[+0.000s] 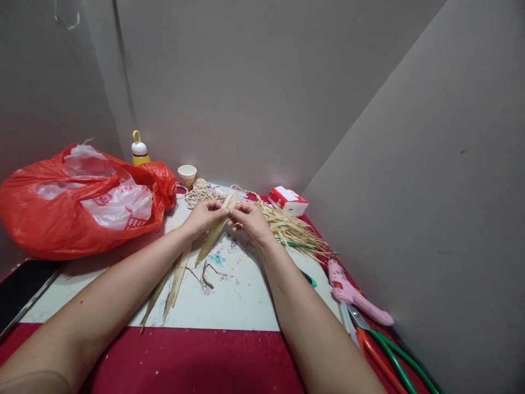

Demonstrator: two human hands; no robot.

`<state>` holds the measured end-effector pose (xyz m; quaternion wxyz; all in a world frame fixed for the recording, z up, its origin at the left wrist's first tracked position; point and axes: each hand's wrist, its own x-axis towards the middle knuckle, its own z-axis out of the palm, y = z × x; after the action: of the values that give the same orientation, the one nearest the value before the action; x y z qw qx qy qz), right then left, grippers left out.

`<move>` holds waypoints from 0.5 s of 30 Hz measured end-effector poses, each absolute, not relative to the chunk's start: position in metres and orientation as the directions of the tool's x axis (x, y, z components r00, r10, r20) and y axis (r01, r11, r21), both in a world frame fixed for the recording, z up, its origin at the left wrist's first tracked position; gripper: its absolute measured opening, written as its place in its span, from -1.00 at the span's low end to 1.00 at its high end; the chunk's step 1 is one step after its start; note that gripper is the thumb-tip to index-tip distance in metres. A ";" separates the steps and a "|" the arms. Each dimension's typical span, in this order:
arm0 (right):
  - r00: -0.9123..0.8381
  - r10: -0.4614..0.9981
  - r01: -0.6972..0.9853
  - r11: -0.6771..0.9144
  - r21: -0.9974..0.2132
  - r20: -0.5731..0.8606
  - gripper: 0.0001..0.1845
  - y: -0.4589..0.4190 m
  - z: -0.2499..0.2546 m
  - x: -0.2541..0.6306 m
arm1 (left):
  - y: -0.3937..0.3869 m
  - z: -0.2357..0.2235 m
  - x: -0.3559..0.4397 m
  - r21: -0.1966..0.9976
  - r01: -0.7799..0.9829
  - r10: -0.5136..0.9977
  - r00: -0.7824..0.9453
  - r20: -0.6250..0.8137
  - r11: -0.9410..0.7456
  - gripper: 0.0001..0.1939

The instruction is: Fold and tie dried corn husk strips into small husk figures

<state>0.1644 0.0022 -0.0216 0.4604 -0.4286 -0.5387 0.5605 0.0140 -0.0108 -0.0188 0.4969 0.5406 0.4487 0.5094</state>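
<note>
Grey walls (229,82) closed in the surface (197,355), which was covered in deep red. On it lay a broad white board (246,306), marked with specks and a teal stain. The largest container was a red plastic bag (45,219), slumped and bulging at the left; crumpled white plastic with red print showed at its opening, and what lay deeper could not be made out. A black flat object (24,293) sat in front of the bag, at the left edge.

Dry, straw-like strands (297,227) spread beyond the right hand (251,220). Near the right edge lay green-handled scissors (391,353), partly beside an orange handle (375,358), with a pink glue gun (356,298) just behind.

The left hand (208,213) pinched a pale dried leaf strip (211,241), and the right hand's fingers were closed at its upper part; the strip slanted above the middle of the board. More strips (178,282) lay by the left forearm.

A red-and-white box (289,201) stood behind the strands, its contents unclear. A coil of twisted cord (200,191) lay near a yellow bottle (140,150), capped in white, and a small patterned cup (187,176), whose pale inner wall showed but not its bottom. Brown fibres (208,278) were the smallest pieces.
</note>
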 end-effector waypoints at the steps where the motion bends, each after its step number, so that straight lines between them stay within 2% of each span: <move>1: -0.220 0.975 -0.052 0.002 -0.999 0.014 -0.66 0.002 -0.021 0.164 | -0.011 -0.017 0.013 0.995 -0.014 0.992 0.069 0.103 -0.102 -0.78; 8: -0.238 0.971 -0.073 0.012 -0.997 0.029 -0.67 0.002 -0.024 0.164 | -0.013 -0.009 0.010 0.994 0.071 0.995 0.072 0.073 -0.078 -0.86; 15: -0.187 0.981 -0.050 0.036 -0.998 0.045 -0.73 0.003 -0.024 0.159 | -0.005 -0.023 0.011 0.955 0.146 0.965 0.069 0.252 -0.260 -0.88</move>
<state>0.1593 0.0025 -0.0242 0.4721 -0.4285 -0.5432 0.5463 0.0114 -0.0053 -0.0233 0.4033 0.6099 0.4553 0.5079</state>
